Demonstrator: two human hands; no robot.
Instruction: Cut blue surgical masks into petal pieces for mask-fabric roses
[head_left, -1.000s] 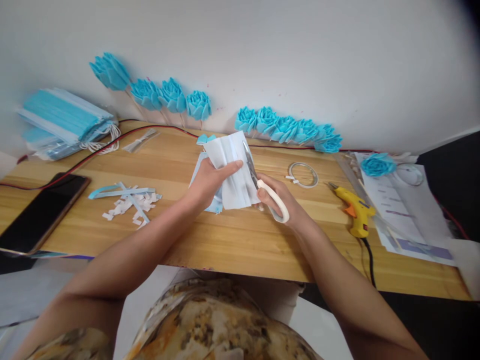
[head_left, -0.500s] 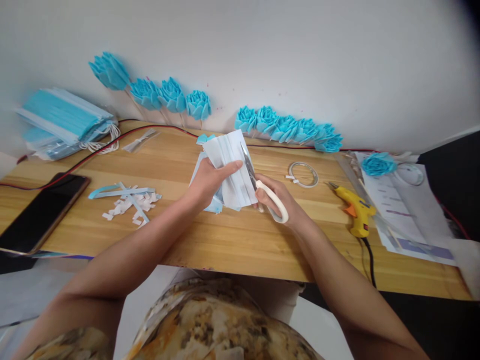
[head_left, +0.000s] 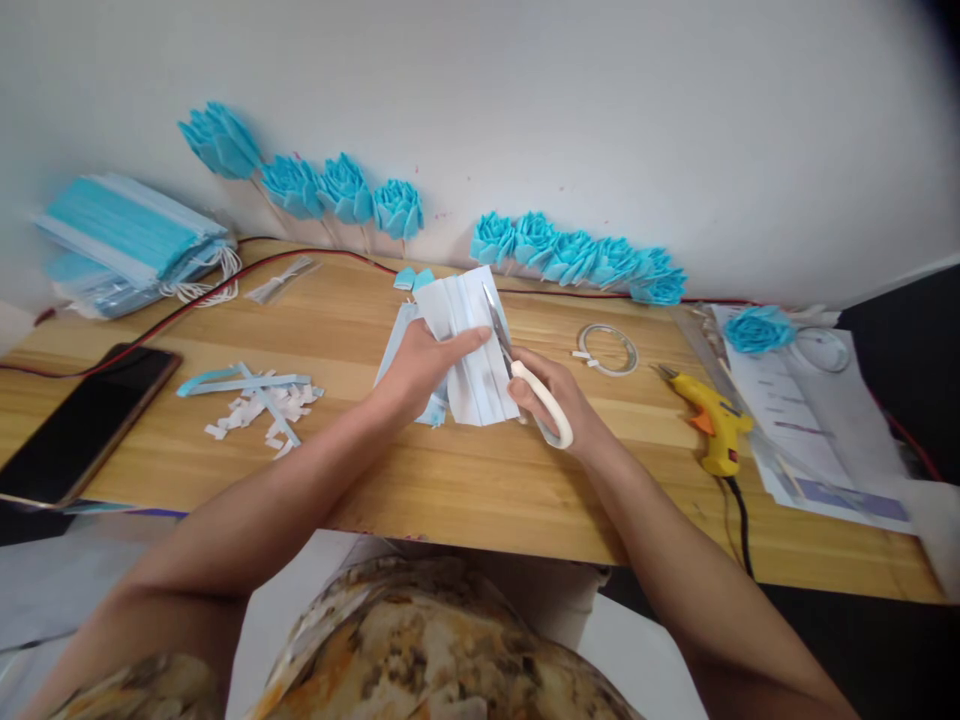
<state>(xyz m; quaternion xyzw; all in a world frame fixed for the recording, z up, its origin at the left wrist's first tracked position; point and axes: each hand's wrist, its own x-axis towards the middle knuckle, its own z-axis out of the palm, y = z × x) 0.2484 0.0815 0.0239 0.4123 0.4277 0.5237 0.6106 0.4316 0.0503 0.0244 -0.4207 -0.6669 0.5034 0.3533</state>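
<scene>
My left hand [head_left: 427, 362] grips a pale, pleated face mask [head_left: 471, 385] with its thumb pressed across the near face; the fingers behind are hidden. My right hand [head_left: 559, 395] holds white-handled scissors [head_left: 549, 400]. One metal blade lies over the mask's right part, pointing up and away; the other blade is hidden behind it. Under my left hand, light blue mask pieces [head_left: 395, 340] rest on the wooden table. Small bright blue cut pieces [head_left: 414, 279] lie just beyond the mask.
Blue fabric flowers [head_left: 574, 256] on sticks line the wall. At left are stacked masks [head_left: 124, 235], a phone [head_left: 86, 420] and white and blue scraps [head_left: 259, 400]. A tape roll [head_left: 609, 349], a yellow glue gun [head_left: 709, 415] and papers [head_left: 810, 410] lie at right. A red-black cable [head_left: 315, 252] crosses the back.
The mask has shifted slightly right and toward me, with my left hand following. My right hand and the scissors have hardly moved.
</scene>
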